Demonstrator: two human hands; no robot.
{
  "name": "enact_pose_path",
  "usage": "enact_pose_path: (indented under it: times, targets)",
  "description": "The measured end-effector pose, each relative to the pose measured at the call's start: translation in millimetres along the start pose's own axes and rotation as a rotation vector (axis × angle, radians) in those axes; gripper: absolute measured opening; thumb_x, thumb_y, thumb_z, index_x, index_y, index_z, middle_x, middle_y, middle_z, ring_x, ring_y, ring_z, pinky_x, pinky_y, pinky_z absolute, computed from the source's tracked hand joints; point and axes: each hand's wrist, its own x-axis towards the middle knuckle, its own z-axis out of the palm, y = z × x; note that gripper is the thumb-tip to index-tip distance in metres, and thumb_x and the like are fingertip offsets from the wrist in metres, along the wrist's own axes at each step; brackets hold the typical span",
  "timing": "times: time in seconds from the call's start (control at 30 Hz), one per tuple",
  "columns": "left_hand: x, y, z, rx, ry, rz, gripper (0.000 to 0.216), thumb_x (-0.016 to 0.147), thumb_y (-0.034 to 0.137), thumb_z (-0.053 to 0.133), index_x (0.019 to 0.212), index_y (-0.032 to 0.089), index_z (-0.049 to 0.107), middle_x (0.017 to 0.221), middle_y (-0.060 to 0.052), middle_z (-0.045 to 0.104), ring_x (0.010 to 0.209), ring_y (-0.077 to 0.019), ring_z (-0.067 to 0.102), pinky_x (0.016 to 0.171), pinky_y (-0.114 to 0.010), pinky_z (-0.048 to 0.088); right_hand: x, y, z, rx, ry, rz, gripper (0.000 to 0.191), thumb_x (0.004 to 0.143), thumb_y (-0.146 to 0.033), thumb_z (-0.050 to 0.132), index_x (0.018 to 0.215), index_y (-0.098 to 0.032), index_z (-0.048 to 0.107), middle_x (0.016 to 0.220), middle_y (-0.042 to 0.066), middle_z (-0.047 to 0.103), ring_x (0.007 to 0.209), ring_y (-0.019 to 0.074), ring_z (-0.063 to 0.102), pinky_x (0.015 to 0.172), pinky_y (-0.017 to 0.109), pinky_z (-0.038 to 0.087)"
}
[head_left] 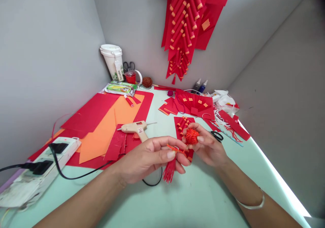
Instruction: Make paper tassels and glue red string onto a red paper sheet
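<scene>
Pinched between the thumb and fingers of my left hand [154,157] is a red tassel [169,170], its strands hanging down. Orange-red cord lies over the fingers at the tassel's top. My right hand [208,148], close beside it, grips a small ball of orange-red yarn [192,136]. Whether a strand joins ball and tassel is hard to make out. Behind both hands, partly hidden, lies a red card with rolled paper firecrackers [182,123]. A cream glue gun [135,127] rests just beyond my left hand.
Red and orange paper sheets [98,140] cover the table's left side. A power strip [38,174] with black plugs sits near left, its cord [73,178] curving toward me. Black-handled scissors [217,136] lie right of my right hand. A white cup [112,60] stands at the back.
</scene>
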Motion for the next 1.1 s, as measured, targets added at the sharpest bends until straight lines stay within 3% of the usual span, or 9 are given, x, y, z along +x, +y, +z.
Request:
enact_pose_path:
  times: [0.1, 0.33, 0.47, 0.7, 0.97, 1.03, 1.1]
  targets:
    - [-1.3, 1.2, 1.4, -0.020, -0.044, 0.018, 0.025, 0.087, 0.024, 0.068, 0.110, 0.016, 0.068, 0.091, -0.006, 0.075, 0.080, -0.0155, 0.070, 0.076, -0.026, 0.048, -0.1, 0.7, 0.4, 0.006, 0.004, 0.004, 0.032, 0.076, -0.026, 0.069, 0.107, -0.024, 0.063, 0.100, 0.004, 0.066, 0.088, 0.0191, 0.066, 0.070, 0.026, 0.053]
    - [-5.2, 1.3, 1.8, -0.064, -0.078, 0.037, 0.010, 0.086, 0.023, 0.069, 0.092, 0.015, 0.068, 0.089, -0.008, 0.076, 0.077, -0.0169, 0.071, 0.075, -0.029, 0.052, 1.9, 0.8, -1.9, 0.109, 0.029, 0.050, 0.029, 0.077, -0.027, 0.068, 0.105, -0.022, 0.067, 0.101, 0.005, 0.068, 0.088, 0.0166, 0.067, 0.066, 0.020, 0.055]
    - [-8.7, 5.5, 1.2, -0.065, -0.089, 0.077, 0.008, 0.086, 0.022, 0.069, 0.091, 0.015, 0.067, 0.087, -0.007, 0.076, 0.077, -0.0162, 0.071, 0.074, -0.028, 0.053, 6.5, -4.6, -14.2, 0.193, 0.140, 0.069, 0.029, 0.080, -0.033, 0.069, 0.105, -0.019, 0.067, 0.103, 0.007, 0.070, 0.088, 0.0142, 0.067, 0.062, 0.014, 0.057]
    - [-15.8, 15.4, 1.8, -0.079, -0.073, 0.238, 0.006, 0.084, 0.021, 0.069, 0.087, 0.016, 0.067, 0.081, -0.005, 0.075, 0.072, -0.0138, 0.068, 0.072, -0.025, 0.052, 18.1, -29.8, -47.2, -0.029, 0.350, 0.006, 0.026, 0.075, -0.029, 0.076, 0.098, -0.020, 0.068, 0.095, 0.004, 0.071, 0.091, 0.0133, 0.068, 0.065, 0.013, 0.059]
    - [-14.0, 21.5, -4.2, -0.084, 0.205, 0.325, 0.010, 0.078, 0.022, 0.073, 0.082, 0.018, 0.064, 0.075, -0.002, 0.072, 0.070, -0.0137, 0.065, 0.065, -0.022, 0.050, 81.7, -40.9, -69.2, -0.552, 0.489, -0.009, 0.015, 0.077, -0.017, 0.072, 0.090, -0.018, 0.063, 0.084, 0.000, 0.067, 0.079, 0.0144, 0.066, 0.072, 0.029, 0.057]
    - [-11.9, 21.2, -5.6, -0.035, 0.302, 0.323, 0.011, 0.079, 0.023, 0.072, 0.085, 0.019, 0.063, 0.077, -0.002, 0.072, 0.072, -0.0146, 0.066, 0.066, -0.023, 0.050, 95.4, -40.3, -66.4, -0.731, 0.515, -0.007, 0.018, 0.078, -0.017, 0.072, 0.093, -0.016, 0.064, 0.089, 0.003, 0.067, 0.086, 0.0191, 0.065, 0.081, 0.039, 0.054]
    - [-9.7, 20.2, -6.7, 0.041, 0.404, 0.294, 0.010, 0.082, 0.025, 0.070, 0.086, 0.019, 0.062, 0.083, -0.003, 0.073, 0.076, -0.0157, 0.066, 0.067, -0.024, 0.050, 101.1, -42.1, -54.2, -0.894, 0.526, -0.036, 0.023, 0.071, -0.015, 0.076, 0.092, -0.015, 0.066, 0.099, 0.007, 0.066, 0.107, 0.0279, 0.059, 0.096, 0.048, 0.045]
